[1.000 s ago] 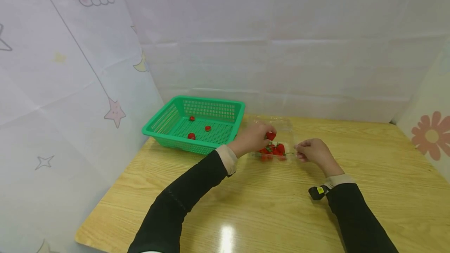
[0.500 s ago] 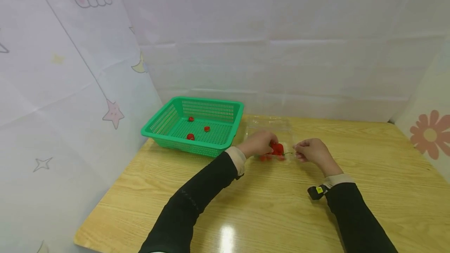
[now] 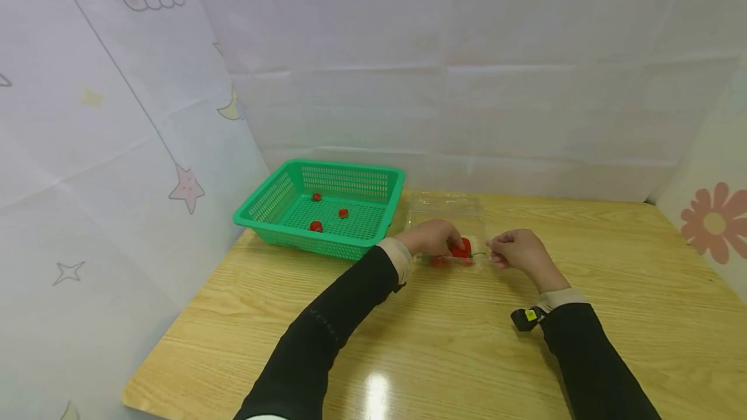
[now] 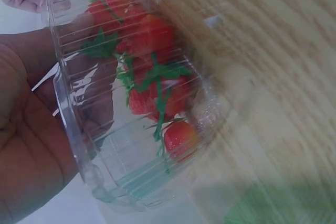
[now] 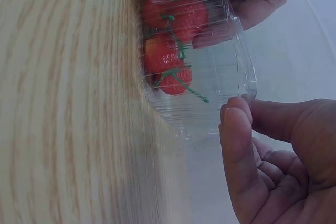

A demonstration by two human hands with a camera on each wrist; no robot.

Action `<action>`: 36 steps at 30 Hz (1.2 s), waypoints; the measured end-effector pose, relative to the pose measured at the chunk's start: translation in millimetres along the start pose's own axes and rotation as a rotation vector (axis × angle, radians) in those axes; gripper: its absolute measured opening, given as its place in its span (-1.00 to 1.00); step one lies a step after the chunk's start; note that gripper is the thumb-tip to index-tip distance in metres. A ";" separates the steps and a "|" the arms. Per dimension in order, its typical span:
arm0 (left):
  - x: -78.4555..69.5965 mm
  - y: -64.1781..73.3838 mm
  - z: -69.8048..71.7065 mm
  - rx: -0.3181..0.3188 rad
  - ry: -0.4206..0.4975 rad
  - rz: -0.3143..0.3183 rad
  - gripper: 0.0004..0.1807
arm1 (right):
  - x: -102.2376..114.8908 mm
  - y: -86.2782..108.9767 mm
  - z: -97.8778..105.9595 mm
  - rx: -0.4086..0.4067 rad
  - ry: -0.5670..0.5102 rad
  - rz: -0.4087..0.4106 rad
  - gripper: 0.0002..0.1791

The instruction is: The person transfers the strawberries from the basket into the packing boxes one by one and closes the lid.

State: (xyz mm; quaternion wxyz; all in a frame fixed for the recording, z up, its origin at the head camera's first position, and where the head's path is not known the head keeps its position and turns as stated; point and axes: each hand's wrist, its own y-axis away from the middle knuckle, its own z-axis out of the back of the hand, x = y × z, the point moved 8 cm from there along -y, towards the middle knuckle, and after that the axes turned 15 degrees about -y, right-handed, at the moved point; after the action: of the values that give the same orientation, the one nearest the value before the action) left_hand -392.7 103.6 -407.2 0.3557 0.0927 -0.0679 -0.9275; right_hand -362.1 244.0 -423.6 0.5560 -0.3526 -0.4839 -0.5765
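Left hand [image 3: 433,238] lowered into plastic clamshell [image 5: 218,72]; its pinch, cannot tell | right hand [image 3: 518,253] pinches rim [image 5: 245,52] | placing strawberries [image 5: 185,18], probably; next needs gentle release

Reads evenly bright in head view, hazier at both wrists.
Shows white glare on table [image 3: 443,336], faint shadow beside right sleeve [image 3: 592,358]; catches streaked highlights on clear box [image 5: 220,74]; blurs toward lower right in left wrist view.

Both arms [image 3: 315,336] reach fwd, L hand [image 3: 432,237] angled down, R hand [image 3: 519,253] pinching.
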 end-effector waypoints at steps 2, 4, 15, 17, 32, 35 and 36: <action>-1.4 -0.6 0.4 0.014 -0.004 -0.017 -0.68 | -0.1 -0.1 0.4 -0.003 0.004 -0.002 -0.60; -3.0 -0.5 0.8 0.025 -0.001 -0.033 -0.71 | -0.3 -0.3 0.3 -0.003 0.005 -0.003 -0.60; 1.8 -9.9 -8.2 0.022 0.051 -0.041 -0.88 | -0.4 -0.6 -0.3 -0.004 -0.001 -0.002 -0.61; 2.7 -10.2 -8.9 0.018 0.049 -0.038 -0.87 | -0.7 -0.8 -0.3 -0.004 -0.005 -0.001 -0.61; 8.7 -3.9 -7.2 0.003 0.056 -0.008 -0.82 | -0.7 -0.5 -0.2 -0.001 -0.009 0.000 -0.59; 8.2 -2.9 -5.8 -0.004 0.048 -0.010 -0.83 | -1.2 -0.7 0.1 -0.001 -0.006 0.001 -0.59; 7.4 -2.6 -4.6 -0.012 0.044 -0.014 -0.84 | -1.2 -0.6 0.1 -0.001 -0.005 0.003 -0.59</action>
State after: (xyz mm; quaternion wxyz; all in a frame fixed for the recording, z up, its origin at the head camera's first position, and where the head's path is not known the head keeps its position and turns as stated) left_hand -398.8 100.3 -413.1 0.3511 0.1116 -0.0539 -0.9281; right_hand -362.5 244.4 -424.7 0.5555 -0.3548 -0.4844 -0.5753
